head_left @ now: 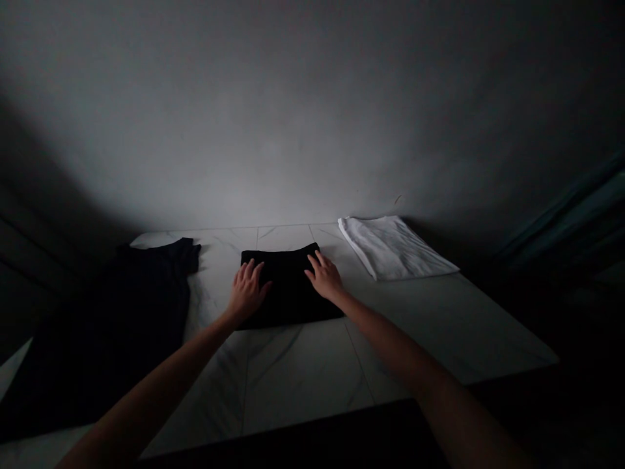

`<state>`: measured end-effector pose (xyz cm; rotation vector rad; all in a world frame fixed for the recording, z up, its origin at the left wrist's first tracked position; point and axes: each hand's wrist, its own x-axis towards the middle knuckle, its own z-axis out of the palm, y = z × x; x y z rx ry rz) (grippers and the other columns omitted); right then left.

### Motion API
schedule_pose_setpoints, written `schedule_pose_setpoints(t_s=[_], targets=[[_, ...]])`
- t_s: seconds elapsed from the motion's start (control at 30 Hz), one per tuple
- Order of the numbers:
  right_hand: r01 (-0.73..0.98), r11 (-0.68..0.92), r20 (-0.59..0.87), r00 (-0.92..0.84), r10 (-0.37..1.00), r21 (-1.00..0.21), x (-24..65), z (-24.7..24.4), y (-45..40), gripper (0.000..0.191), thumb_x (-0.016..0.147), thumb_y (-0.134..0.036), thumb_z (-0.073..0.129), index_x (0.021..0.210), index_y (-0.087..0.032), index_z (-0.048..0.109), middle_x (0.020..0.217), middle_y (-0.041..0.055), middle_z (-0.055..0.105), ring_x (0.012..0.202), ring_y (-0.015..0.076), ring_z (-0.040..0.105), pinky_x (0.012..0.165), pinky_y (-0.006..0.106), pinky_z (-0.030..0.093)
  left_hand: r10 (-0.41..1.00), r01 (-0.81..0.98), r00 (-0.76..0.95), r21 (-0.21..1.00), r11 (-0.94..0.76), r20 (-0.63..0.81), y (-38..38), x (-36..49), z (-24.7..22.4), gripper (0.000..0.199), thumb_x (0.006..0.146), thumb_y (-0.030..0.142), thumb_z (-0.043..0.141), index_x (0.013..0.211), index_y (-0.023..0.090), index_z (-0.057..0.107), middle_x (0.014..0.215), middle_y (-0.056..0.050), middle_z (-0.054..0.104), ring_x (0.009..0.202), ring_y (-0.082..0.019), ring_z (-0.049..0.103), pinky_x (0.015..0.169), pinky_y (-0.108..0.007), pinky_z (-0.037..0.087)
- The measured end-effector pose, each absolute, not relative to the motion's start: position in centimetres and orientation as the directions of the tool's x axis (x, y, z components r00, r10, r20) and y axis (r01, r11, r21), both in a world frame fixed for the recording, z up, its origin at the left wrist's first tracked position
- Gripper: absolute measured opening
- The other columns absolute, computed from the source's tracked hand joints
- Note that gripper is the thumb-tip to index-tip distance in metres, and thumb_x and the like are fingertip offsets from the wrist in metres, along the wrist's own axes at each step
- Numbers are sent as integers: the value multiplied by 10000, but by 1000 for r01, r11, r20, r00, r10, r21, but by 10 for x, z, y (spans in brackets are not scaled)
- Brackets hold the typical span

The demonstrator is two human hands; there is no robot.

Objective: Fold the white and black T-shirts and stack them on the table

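- The black cloth [288,290] lies flat near the middle of the table [307,371], folded to a rough rectangle; its far edge dips between the two corners.
- The left hand [248,286] rests palm down on the cloth's left part, left of the table's middle. It is open, fingers spread toward the far side, thumb out to the right, gripping nothing.
- The right hand [325,275] lies on the cloth's right part, just right of the table's middle. It too is open, palm down, fingers apart and pointing toward the far edge, with no hold on the fabric.
- Both forearms reach in over the table's near edge.
- The white cloth [395,251] lies at the table's far right, folded flat, with layered edges on its left side. It is apart from the right hand.
- The navy shirt [127,312] is spread along the table's left side, from far edge to near edge; a sleeve shows at its far right. Its folds are too dark to make out.
- The table has a pale top with grey veins and thin seams.
- Behind the table's far edge stands a grey wall [293,117].
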<state>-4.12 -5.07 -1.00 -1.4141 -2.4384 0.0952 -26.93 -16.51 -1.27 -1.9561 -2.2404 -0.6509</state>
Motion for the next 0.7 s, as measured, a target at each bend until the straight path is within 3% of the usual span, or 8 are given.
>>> schedule_pose_setpoints(t_s=[0.1, 0.2, 0.27, 0.37, 0.43, 0.57, 0.63, 0.7], targets=[[844, 500, 111, -488, 866, -194, -40, -17, -57, 554, 1004, -455, 428, 1512, -234, 396, 1621, 122, 279, 1468, 310, 294, 1162, 483, 272, 972, 975, 43, 201, -91, 231, -181, -262, -28, 536, 941, 415, 512, 1447, 242, 481, 1562, -128, 401, 1475, -324, 288, 1177, -510, 252], [897, 401, 86, -392, 916, -187, -51, -13, -51, 622, 1009, -501, 379, 1526, -156, 369, 1612, 184, 265, 1469, 354, 277, 1165, 524, 234, 982, 979, 62, 181, -94, 176, -178, -263, -27, 533, 955, 458, 474, 1450, 261, 487, 1566, -113, 401, 1483, -319, 270, 1184, -524, 224], [879, 441, 125, -424, 897, -181, -64, -8, -42, 633, 1014, -495, 362, 1523, -120, 366, 1614, 190, 253, 1488, 331, 237, 1183, 495, 203, 980, 982, 29, 175, -64, 199, -164, -265, -20, 555, 960, 473, 457, 1464, 243, 469, 1578, -122, 377, 1486, -315, 263, 1187, -517, 214], [837, 516, 136, -499, 856, -180, -79, -4, -26, 614, 1020, -486, 352, 1527, -140, 363, 1633, 150, 218, 1511, 276, 182, 1208, 456, 156, 963, 983, -69, 184, 21, 262, -132, -274, -13, 587, 955, 465, 465, 1477, 196, 447, 1593, -160, 332, 1502, -323, 212, 1194, -514, 193], [856, 476, 97, -466, 879, -201, -81, -5, -14, 622, 1021, -490, 343, 1534, -138, 347, 1640, 153, 188, 1516, 274, 163, 1207, 468, 157, 958, 971, -134, 227, 76, 254, -113, -284, -13, 588, 933, 443, 504, 1451, 165, 471, 1576, -191, 351, 1498, -340, 215, 1187, -515, 209], [870, 422, 45, -425, 904, -256, -75, -13, 3, 631, 1022, -493, 337, 1547, -144, 313, 1644, 161, 158, 1518, 268, 157, 1200, 451, 190, 936, 917, -228, 381, 114, 269, -97, -312, -16, 565, 880, 359, 555, 1385, 114, 494, 1506, -221, 443, 1442, -314, 361, 1135, -441, 337], [859, 432, 86, -426, 901, -274, -72, -16, 6, 614, 1017, -458, 371, 1523, -111, 352, 1633, 173, 197, 1510, 262, 193, 1201, 415, 199, 846, 865, -408, 443, 237, 344, -99, -324, -13, 561, 864, 327, 549, 1364, 81, 479, 1428, -241, 512, 1372, -304, 459, 1087, -421, 391], [871, 394, 175, -356, 918, -295, -71, -18, 7, 565, 1016, -383, 390, 1484, -68, 399, 1607, 207, 262, 1488, 259, 261, 1185, 397, 239, 743, 759, -602, 500, 417, 294, -101, -334, -7, 506, 857, 356, 548, 1292, 98, 526, 1293, -235, 608, 1255, -331, 561, 1009, -444, 445]])
